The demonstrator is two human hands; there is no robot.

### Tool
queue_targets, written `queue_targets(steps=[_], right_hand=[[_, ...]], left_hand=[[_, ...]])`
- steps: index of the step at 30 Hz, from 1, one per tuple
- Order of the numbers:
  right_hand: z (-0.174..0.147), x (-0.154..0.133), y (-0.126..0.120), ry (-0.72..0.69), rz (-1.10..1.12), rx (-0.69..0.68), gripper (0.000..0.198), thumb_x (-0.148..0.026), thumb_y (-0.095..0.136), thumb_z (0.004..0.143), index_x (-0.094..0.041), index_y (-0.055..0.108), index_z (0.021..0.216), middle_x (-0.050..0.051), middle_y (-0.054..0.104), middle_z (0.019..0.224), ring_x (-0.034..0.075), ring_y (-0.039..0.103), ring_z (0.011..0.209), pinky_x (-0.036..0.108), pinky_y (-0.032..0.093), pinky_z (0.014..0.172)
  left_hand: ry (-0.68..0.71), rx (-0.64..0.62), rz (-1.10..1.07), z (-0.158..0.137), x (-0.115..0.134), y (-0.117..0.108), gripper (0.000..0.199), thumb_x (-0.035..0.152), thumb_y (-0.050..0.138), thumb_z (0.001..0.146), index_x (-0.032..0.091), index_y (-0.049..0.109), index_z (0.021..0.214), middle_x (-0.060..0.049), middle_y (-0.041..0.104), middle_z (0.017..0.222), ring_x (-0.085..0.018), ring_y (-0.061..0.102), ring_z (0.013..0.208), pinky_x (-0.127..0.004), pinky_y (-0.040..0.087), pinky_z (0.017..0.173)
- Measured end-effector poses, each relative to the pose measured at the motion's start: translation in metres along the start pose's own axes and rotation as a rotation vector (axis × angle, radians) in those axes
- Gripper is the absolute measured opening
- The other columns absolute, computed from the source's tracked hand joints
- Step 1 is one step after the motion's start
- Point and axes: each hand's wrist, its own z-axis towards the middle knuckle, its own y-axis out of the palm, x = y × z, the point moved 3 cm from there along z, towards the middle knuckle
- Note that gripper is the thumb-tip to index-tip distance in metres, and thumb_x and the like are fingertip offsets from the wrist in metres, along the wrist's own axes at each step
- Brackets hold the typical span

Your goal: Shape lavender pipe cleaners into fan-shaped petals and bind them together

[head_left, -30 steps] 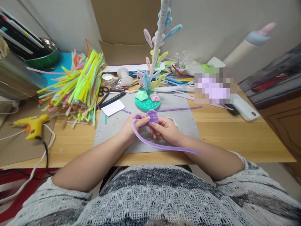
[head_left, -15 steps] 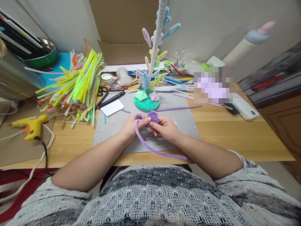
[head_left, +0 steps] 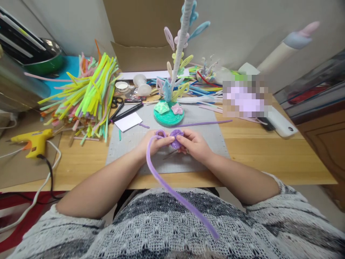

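Note:
Between my two hands is a small purple coil of pipe cleaner [head_left: 176, 139], pinched by the fingertips on both sides. My left hand [head_left: 154, 144] is closed on the coil's left side, and a long purple pipe cleaner tail [head_left: 175, 192] loops over it and hangs down toward my lap. My right hand [head_left: 196, 145] is closed on the coil's right side. Beneath the hands a thin dark tool [head_left: 170, 154] shows in part; I cannot tell its kind or whether it is held. Behind them stands a pipe-cleaner tree with a green round base [head_left: 169, 118].
A grey cutting mat [head_left: 129, 151] lies under my hands, with a white card [head_left: 128, 122] and black markers [head_left: 130, 112] on it. At left are a bundle of pipe cleaners [head_left: 91, 90] and a yellow glue gun [head_left: 36, 142] with its cord. A loose purple pipe cleaner [head_left: 205, 123] lies behind my hands.
The coil has turned between my fingers and come slightly nearer. The purple tail has swung lower, toward my lap, and its loop bulges further left.

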Motion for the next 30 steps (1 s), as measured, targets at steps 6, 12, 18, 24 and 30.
queue_targets(steps=[6, 12, 18, 24, 30], right_hand=[[0.001, 0.000, -0.004, -0.017, 0.004, 0.050, 0.034, -0.051, 0.069, 0.077, -0.019, 0.057, 0.078, -0.006, 0.054, 0.059, 0.005, 0.043, 0.041, 0.020, 0.034, 0.039], [0.000, 0.004, -0.004, 0.089, 0.100, 0.045, 0.039, -0.052, 0.072, 0.073, -0.017, 0.056, 0.068, -0.005, 0.050, 0.054, 0.006, 0.042, 0.046, 0.020, 0.033, 0.044], [0.006, 0.007, -0.003, 0.096, 0.132, 0.049, 0.034, -0.051, 0.070, 0.075, -0.019, 0.058, 0.077, -0.005, 0.053, 0.062, 0.007, 0.043, 0.050, 0.021, 0.034, 0.047], [0.006, -0.009, -0.014, -0.425, -0.157, 0.111, 0.012, -0.029, 0.069, 0.079, -0.022, 0.060, 0.076, 0.002, 0.055, 0.088, 0.016, 0.054, 0.086, 0.031, 0.045, 0.078], [-0.009, -0.026, -0.026, -0.697, -0.522, 0.288, 0.018, -0.019, 0.054, 0.087, -0.026, 0.064, 0.074, 0.004, 0.057, 0.092, 0.019, 0.054, 0.086, 0.038, 0.046, 0.079]], left_hand=[[-0.094, 0.076, 0.032, -0.004, 0.005, 0.003, 0.031, 0.036, 0.084, 0.057, 0.014, 0.066, 0.069, -0.001, 0.063, 0.062, -0.011, 0.051, 0.057, -0.025, 0.038, 0.057], [-0.077, -0.028, 0.023, -0.007, 0.009, 0.009, 0.032, 0.034, 0.085, 0.055, 0.012, 0.065, 0.067, 0.000, 0.061, 0.058, -0.010, 0.050, 0.054, -0.025, 0.039, 0.054], [0.017, 0.089, 0.094, -0.003, 0.008, 0.002, 0.028, 0.032, 0.085, 0.057, 0.015, 0.066, 0.066, 0.001, 0.061, 0.059, -0.010, 0.049, 0.055, -0.025, 0.039, 0.056], [0.368, 0.224, 0.206, -0.010, 0.027, -0.004, 0.020, 0.027, 0.081, 0.064, 0.018, 0.069, 0.076, -0.004, 0.066, 0.081, -0.016, 0.058, 0.077, -0.029, 0.046, 0.074], [0.194, 0.225, -0.183, -0.006, 0.021, -0.005, 0.032, 0.027, 0.073, 0.070, 0.019, 0.064, 0.099, -0.004, 0.068, 0.090, -0.016, 0.064, 0.083, -0.026, 0.049, 0.071]])
